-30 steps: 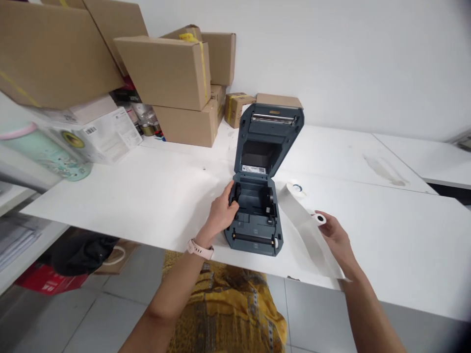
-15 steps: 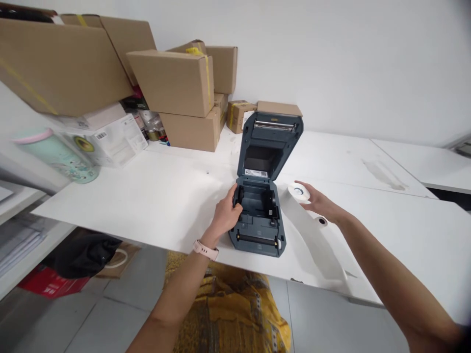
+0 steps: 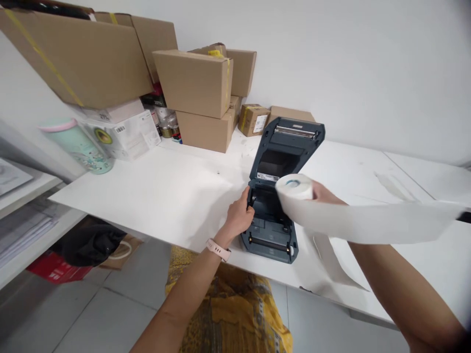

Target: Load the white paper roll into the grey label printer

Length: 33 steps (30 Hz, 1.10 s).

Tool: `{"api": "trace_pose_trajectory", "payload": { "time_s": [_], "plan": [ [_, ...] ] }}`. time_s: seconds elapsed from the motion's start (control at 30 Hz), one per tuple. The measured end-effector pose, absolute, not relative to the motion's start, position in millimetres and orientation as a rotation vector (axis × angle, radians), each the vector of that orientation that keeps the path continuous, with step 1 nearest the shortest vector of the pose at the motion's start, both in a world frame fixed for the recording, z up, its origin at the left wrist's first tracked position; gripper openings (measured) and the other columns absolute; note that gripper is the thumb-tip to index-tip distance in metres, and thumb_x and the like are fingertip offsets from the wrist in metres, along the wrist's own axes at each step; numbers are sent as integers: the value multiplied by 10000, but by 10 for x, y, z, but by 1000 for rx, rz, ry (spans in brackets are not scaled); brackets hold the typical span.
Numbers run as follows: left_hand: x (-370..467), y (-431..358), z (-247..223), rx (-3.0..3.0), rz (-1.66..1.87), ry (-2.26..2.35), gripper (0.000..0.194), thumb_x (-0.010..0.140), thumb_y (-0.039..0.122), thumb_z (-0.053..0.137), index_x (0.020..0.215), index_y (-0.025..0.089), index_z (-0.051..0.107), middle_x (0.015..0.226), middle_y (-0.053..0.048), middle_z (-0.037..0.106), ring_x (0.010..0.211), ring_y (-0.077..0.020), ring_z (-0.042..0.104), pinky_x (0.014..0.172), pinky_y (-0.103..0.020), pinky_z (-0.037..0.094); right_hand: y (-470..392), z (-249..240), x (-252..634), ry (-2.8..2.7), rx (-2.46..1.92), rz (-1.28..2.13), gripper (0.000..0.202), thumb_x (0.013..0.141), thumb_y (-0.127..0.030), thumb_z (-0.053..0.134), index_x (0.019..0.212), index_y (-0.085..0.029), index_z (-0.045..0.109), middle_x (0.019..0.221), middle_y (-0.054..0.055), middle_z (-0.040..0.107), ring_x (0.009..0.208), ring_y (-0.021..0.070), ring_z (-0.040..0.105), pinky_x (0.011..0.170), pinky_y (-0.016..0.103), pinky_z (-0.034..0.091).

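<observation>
A dark grey label printer (image 3: 270,242) stands with its lid (image 3: 294,131) raised at the table's front edge. My left hand (image 3: 240,214), with a pink watch band on the wrist, grips the left side wall of the printer's base, some fingers reaching over into the roll bay. My right hand (image 3: 326,192) holds a white label roll (image 3: 294,187) above the right side of the bay, partly covering it. From the roll a long white paper strip (image 3: 368,223) trails off to the right, across my right forearm. Most of the right hand's fingers are hidden behind the roll.
Cardboard boxes (image 3: 198,88) are stacked at the back left of the white table (image 3: 165,196). A mint tumbler (image 3: 79,144) and a white carton (image 3: 128,135) stand at the left. Another piece of paper (image 3: 336,264) lies right of the printer, by the front edge.
My right hand has lifted the label roll from the table and brought it left over the printer, its strip swinging up with it. My left hand stays on the printer. The view has shifted slightly.
</observation>
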<state>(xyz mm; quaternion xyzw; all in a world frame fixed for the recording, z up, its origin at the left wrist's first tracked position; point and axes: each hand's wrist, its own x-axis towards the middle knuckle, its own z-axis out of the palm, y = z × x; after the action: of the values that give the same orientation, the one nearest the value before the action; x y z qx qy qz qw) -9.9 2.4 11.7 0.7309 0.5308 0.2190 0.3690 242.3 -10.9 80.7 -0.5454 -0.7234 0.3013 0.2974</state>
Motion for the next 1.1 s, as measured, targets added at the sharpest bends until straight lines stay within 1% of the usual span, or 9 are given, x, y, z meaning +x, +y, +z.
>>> {"api": "trace_pose_trajectory", "payload": {
  "time_s": [0.2,0.37,0.53,0.67,0.77,0.87,0.93,1.0,1.1],
  "plan": [
    [-89,23,123,1894,550,1389,770,885,124,407,1632,169,230,1145,-128,750,1054,-295,694,968,-392,486,138,774,1912,-2409,-1571,716,641,679,-441,796,1256,-235,607,1255,89,677,1132,306,659,973,445,539],
    [-93,28,146,1875,537,1392,769,880,117,399,1631,155,238,1201,-149,740,1075,-300,695,965,-393,486,213,640,1796,-2602,-1740,602,614,763,-504,718,1288,-214,584,1287,130,665,1142,334,659,947,462,532],
    [-114,21,154,1854,548,1375,766,887,132,398,1634,171,235,1133,-129,754,997,-286,703,931,-378,489,281,507,1809,-2663,-1743,574,726,861,-592,618,1446,-177,508,1463,176,593,1308,394,594,1034,510,496],
    [-132,21,123,1830,561,1347,758,898,159,396,1637,206,232,936,-75,757,821,-262,687,855,-364,498,160,634,1886,-2376,-1501,473,422,919,-491,585,1252,-247,674,1291,99,715,1155,326,688,966,455,545],
    [-138,25,93,1826,569,1325,754,907,179,390,1640,217,216,824,-48,729,701,-246,646,778,-352,499,57,950,1951,-1831,-1277,4,226,967,-422,563,1049,-301,736,1052,49,752,1021,282,694,972,477,534],
    [-136,31,79,1828,592,1345,750,897,173,398,1630,222,250,889,-59,739,716,-241,646,783,-349,498,166,1327,2072,-1424,-1143,-358,282,1016,-434,494,1164,-314,703,1180,32,701,1181,278,619,1102,518,453],
    [-134,34,76,1836,598,1353,750,890,165,405,1625,221,267,918,-62,745,744,-243,656,804,-351,496,374,1512,2198,-1286,-1151,-250,359,1037,-460,424,1269,-300,646,1327,13,650,1306,256,550,1178,492,391],
    [-134,38,73,1844,597,1356,747,894,173,410,1625,224,268,877,-50,743,746,-247,660,810,-354,496,616,1590,2332,-1206,-1242,104,449,1035,-536,342,1302,-290,608,1425,1,609,1355,240,519,1224,480,342],
    [-138,44,56,1817,606,1368,739,896,181,426,1619,240,286,903,-50,755,775,-253,681,834,-368,503,841,1500,2460,-1471,-1417,495,722,979,-706,64,1412,-312,487,1470,22,588,1359,293,504,1196,572,366]
  ]
}}
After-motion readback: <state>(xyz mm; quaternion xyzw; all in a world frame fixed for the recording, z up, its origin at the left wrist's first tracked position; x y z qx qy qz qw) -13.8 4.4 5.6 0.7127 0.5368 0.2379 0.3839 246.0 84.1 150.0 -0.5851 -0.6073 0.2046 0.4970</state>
